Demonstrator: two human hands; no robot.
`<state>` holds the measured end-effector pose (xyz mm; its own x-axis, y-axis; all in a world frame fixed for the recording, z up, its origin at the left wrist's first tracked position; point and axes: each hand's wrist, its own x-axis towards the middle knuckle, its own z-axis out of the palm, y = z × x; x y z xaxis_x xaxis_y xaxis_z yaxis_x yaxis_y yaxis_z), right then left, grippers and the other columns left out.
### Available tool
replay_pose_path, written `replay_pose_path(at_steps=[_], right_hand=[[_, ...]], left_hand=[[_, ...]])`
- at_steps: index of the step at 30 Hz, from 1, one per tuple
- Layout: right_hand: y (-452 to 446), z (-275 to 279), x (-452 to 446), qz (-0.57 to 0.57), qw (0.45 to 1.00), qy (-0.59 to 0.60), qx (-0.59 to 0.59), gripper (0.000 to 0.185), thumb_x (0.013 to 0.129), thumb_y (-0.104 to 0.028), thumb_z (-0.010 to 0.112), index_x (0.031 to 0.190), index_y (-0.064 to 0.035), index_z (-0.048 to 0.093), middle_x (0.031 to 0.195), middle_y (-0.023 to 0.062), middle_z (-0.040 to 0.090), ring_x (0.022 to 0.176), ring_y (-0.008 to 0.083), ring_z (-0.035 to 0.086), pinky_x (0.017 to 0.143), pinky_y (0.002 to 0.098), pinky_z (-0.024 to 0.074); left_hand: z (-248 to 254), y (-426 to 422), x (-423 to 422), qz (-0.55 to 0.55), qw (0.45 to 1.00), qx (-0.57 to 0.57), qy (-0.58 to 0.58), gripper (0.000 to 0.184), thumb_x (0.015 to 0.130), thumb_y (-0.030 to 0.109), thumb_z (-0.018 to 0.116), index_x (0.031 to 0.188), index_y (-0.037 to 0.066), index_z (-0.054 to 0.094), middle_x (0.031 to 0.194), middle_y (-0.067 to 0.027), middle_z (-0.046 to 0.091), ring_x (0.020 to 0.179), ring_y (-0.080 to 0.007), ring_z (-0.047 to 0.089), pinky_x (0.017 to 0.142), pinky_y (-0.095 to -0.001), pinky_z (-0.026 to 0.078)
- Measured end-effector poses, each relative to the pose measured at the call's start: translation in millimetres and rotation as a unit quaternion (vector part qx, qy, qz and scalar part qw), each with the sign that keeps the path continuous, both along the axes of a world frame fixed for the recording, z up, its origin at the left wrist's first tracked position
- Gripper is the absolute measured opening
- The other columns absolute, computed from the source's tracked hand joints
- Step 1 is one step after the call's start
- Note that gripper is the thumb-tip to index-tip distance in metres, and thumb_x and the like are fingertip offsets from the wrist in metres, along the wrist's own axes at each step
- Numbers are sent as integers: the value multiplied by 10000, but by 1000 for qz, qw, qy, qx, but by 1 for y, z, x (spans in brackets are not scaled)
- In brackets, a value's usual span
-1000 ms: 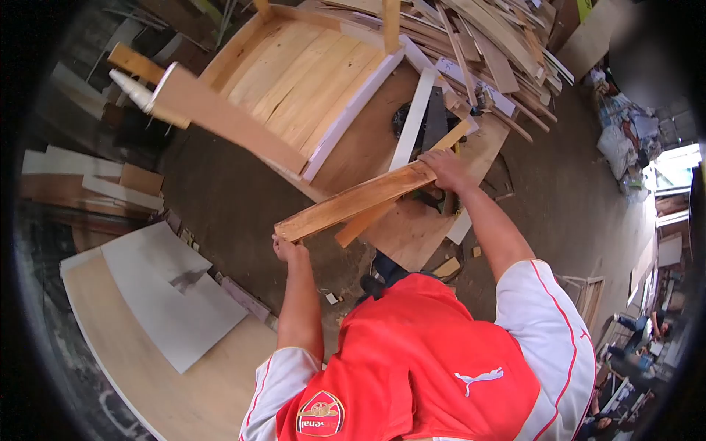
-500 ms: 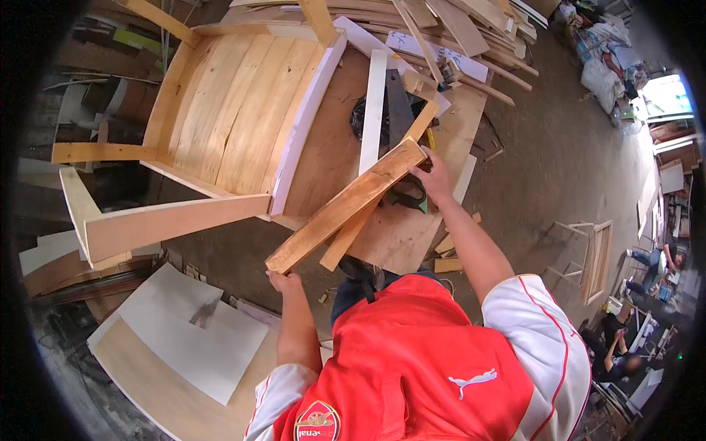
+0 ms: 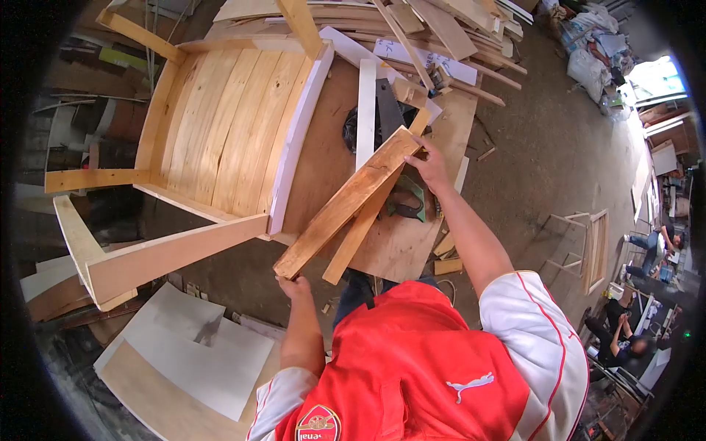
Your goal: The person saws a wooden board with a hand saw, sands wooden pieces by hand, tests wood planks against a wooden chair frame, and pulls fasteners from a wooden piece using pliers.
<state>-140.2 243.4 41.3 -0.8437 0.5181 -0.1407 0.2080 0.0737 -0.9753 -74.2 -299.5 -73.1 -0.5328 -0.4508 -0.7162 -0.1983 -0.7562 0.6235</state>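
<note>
A brown wooden plank (image 3: 346, 202) slants across the view, held at both ends. My left hand (image 3: 296, 287) grips its lower end from below, the fingers partly hidden under it. Around the upper end, my right hand (image 3: 429, 163) is closed with the thumb on the near edge. Beneath the plank, a second, narrower wood strip (image 3: 360, 234) crosses the workbench (image 3: 401, 246). A hand saw (image 3: 387, 110) with a green-and-black handle lies partly covered by the plank. Beside the saw is a white strip (image 3: 365, 114).
An upturned wooden table (image 3: 235, 125) with legs sticking out stands on the left. Stacked boards (image 3: 441, 29) lie at the far end. White sheets (image 3: 198, 353) rest at lower left. A wooden frame (image 3: 596, 250) stands on the floor at right, with people (image 3: 625, 334) beyond.
The plank's lower end has shifted slightly right and down, and its upper end slightly left and up. Both hands stay on it. The whole view has shifted a little.
</note>
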Motion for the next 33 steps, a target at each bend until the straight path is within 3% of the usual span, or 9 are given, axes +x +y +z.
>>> replay_pose_path(at_steps=[4, 7, 13, 19, 22, 25, 28, 32, 33], right_hand=[[4, 5, -11, 27, 997, -65, 44, 642, 814, -206, 852, 1398, -87, 615, 1236, 153, 694, 1136, 267, 658, 1005, 380, 502], [-1, -3, -14, -7, 993, -5, 120, 594, 838, -148, 847, 1379, -64, 619, 1162, 62, 673, 1028, 163, 644, 912, 316, 524], [1, 13, -9, 3, 972, 1, 234, 695, 818, -332, 876, 1409, -85, 605, 1250, 168, 634, 1169, 304, 620, 990, 399, 500], [19, 5, -11, 64, 972, -56, 220, 740, 819, -429, 844, 1454, -147, 590, 1420, 191, 531, 1331, 404, 515, 1115, 463, 433], [16, 34, -14, 102, 941, -65, 316, 817, 772, -483, 858, 1473, -175, 573, 1438, 174, 526, 1377, 383, 473, 1141, 479, 403], [2, 78, -24, 192, 869, -46, 454, 875, 768, -512, 838, 1523, -213, 512, 1489, 143, 509, 1427, 367, 423, 1190, 531, 313], [-26, 92, -32, 270, 844, -73, 458, 903, 745, -495, 845, 1535, -243, 485, 1506, 130, 505, 1438, 374, 401, 1210, 522, 288], [-86, 87, -21, 291, 847, -98, 434, 819, 808, -447, 809, 1535, -271, 474, 1328, 149, 569, 1315, 379, 520, 1051, 510, 475], [-101, 86, -16, 286, 847, -122, 431, 833, 819, -456, 800, 1551, -271, 448, 1351, 164, 560, 1258, 398, 560, 997, 518, 504]], left_hand=[[-20, -8, 11, -39, 999, -19, 24, 526, 1128, 415, 347, 1441, 25, 512, 1437, -152, 591, 1261, -315, 624, 1084, -451, 527], [-13, -3, 8, -39, 999, -22, 14, 529, 1127, 412, 343, 1437, 18, 511, 1420, -154, 602, 1248, -317, 631, 1072, -444, 537], [12, 13, 3, -27, 999, -25, 23, 510, 1130, 386, 350, 1433, 6, 505, 1397, -170, 608, 1231, -321, 640, 1058, -451, 548], [5, 5, 1, -41, 998, -40, 1, 531, 1135, 403, 271, 1443, 46, 514, 1437, -153, 599, 1285, -344, 611, 1061, -509, 535], [-2, 2, 0, -50, 996, -70, -5, 520, 1130, 404, 295, 1435, 46, 516, 1430, -154, 604, 1273, -344, 620, 1055, -504, 539], [9, 8, 0, -39, 997, -62, -16, 461, 1130, 379, 378, 1379, 25, 535, 1340, -147, 641, 1162, -305, 676, 1007, -429, 576], [0, 4, -2, -15, 999, -38, 28, 444, 1127, 373, 396, 1366, 28, 540, 1340, -144, 636, 1167, -309, 670, 990, -452, 581], [15, 18, -8, -38, 998, -1, 59, 414, 1121, 365, 418, 1352, 46, 546, 1373, -128, 614, 1218, -311, 639, 996, -499, 565], [19, 19, -11, -57, 997, 0, 53, 409, 1120, 368, 424, 1348, 51, 547, 1381, -123, 609, 1223, -312, 633, 990, -507, 562]])
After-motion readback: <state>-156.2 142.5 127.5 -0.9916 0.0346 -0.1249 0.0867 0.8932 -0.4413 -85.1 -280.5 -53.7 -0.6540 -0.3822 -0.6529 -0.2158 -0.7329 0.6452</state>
